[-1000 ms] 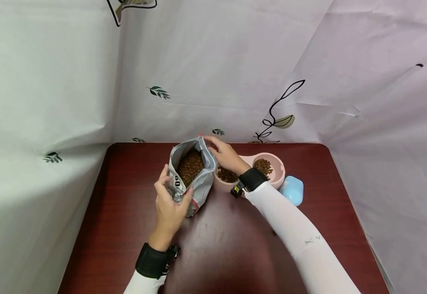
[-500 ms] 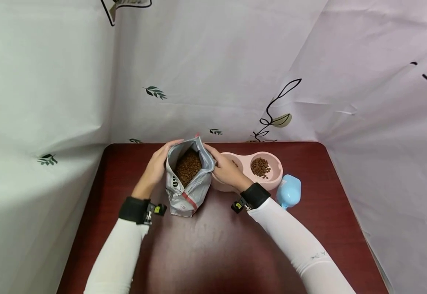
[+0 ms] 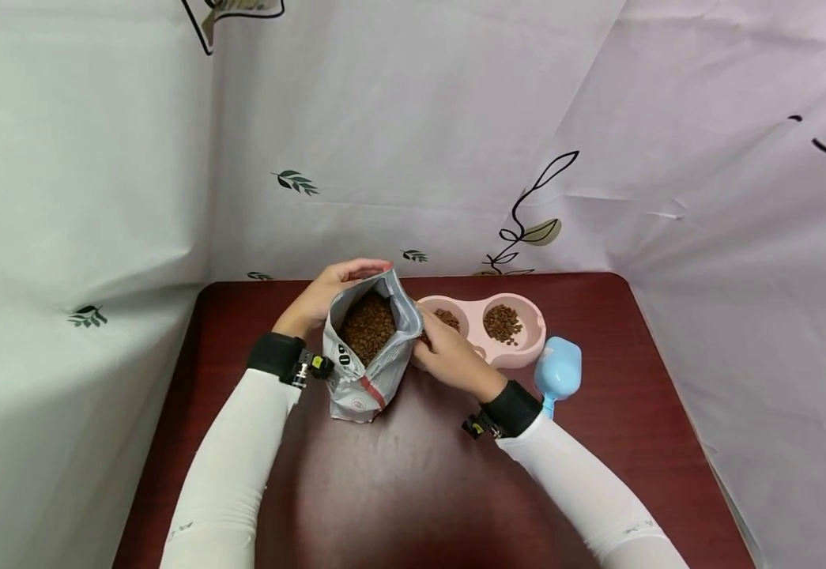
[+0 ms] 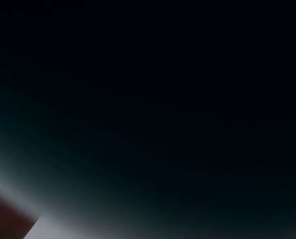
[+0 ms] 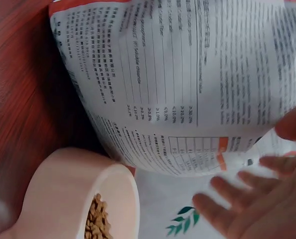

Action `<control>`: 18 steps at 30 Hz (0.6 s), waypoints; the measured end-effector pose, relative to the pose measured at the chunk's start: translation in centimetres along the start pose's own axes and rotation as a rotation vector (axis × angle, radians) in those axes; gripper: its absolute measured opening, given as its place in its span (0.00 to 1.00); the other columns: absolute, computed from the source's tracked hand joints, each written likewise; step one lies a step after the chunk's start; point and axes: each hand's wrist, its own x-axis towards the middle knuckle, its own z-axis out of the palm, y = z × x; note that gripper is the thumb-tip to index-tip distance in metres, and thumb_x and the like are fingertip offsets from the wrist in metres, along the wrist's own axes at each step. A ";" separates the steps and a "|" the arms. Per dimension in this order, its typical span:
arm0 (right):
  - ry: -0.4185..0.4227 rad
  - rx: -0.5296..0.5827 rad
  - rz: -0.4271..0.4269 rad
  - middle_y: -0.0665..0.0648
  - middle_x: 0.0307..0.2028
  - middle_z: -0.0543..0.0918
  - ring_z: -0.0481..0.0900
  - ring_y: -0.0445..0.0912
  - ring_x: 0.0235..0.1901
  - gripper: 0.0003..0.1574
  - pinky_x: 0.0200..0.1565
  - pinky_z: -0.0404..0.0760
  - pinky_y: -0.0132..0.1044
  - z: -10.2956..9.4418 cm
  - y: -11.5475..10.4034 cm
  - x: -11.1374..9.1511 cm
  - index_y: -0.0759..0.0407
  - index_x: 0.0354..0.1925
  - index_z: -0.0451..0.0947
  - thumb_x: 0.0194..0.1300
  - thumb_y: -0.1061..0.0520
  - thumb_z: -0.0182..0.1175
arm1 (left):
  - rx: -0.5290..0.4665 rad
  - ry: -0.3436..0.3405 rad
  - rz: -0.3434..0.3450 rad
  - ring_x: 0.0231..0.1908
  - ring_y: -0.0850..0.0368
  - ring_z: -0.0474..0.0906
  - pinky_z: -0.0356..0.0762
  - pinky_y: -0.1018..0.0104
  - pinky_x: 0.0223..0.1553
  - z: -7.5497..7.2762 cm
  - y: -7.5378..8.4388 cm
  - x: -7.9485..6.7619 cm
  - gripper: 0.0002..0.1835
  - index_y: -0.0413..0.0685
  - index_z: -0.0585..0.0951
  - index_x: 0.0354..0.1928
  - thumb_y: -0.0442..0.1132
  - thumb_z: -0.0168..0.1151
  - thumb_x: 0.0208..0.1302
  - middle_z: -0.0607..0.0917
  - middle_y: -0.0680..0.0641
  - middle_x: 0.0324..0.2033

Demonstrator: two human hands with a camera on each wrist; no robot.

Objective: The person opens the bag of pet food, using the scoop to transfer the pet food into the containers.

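A grey-white pet food bag (image 3: 356,393) stands upright on the table, its mouth wide and brown kibble (image 3: 368,328) filling much of it. My left hand (image 3: 329,291) reaches round the bag's back left side, fingers stretched along the rear rim to its red-tipped corner; its thumb is largely hidden. At the right side, my right hand (image 3: 451,359) lies against the bag near the rim. In the right wrist view, its fingers (image 5: 227,191) are spread and loosely bent beside the bag's printed back (image 5: 158,74). The left wrist view is almost wholly dark.
A pink double bowl (image 3: 475,310) with kibble in both cups stands right of the bag, partly behind my right hand. Beside it lies a light-blue scoop (image 3: 560,369). Patterned white cloth (image 3: 398,142) hangs behind the dark red table (image 3: 413,490).
My left hand has moved from the bag's front left rim round to its back corner. My right hand has come down from the back rim along the right side. The bag has barely moved.
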 end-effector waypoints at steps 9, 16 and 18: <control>0.140 -0.328 -0.257 0.49 0.36 0.80 0.78 0.40 0.33 0.14 0.36 0.80 0.35 1.7 -0.6 -4.6 0.55 0.42 0.78 0.59 0.52 0.68 | 0.283 0.160 0.007 0.50 0.56 0.80 0.75 0.70 0.51 -0.4 0.5 -0.4 0.18 0.35 0.80 0.62 0.35 0.58 0.76 0.82 0.35 0.56; 0.227 -0.479 -0.554 0.44 0.34 0.82 0.79 0.37 0.30 0.28 0.34 0.80 0.32 5.4 -3.3 -6.5 0.51 0.41 0.80 0.58 0.32 0.71 | 0.306 0.259 0.025 0.36 0.64 0.75 0.73 0.70 0.41 -0.5 0.5 -0.3 0.11 0.31 0.82 0.51 0.34 0.59 0.75 0.83 0.38 0.41; 0.260 -0.505 -0.584 0.44 0.31 0.81 0.78 0.37 0.26 0.26 0.30 0.79 0.32 6.3 -3.8 -6.3 0.51 0.38 0.79 0.61 0.32 0.70 | 0.305 0.286 0.021 0.35 0.64 0.75 0.73 0.71 0.41 -0.4 0.4 -0.4 0.11 0.32 0.81 0.50 0.35 0.59 0.76 0.83 0.41 0.39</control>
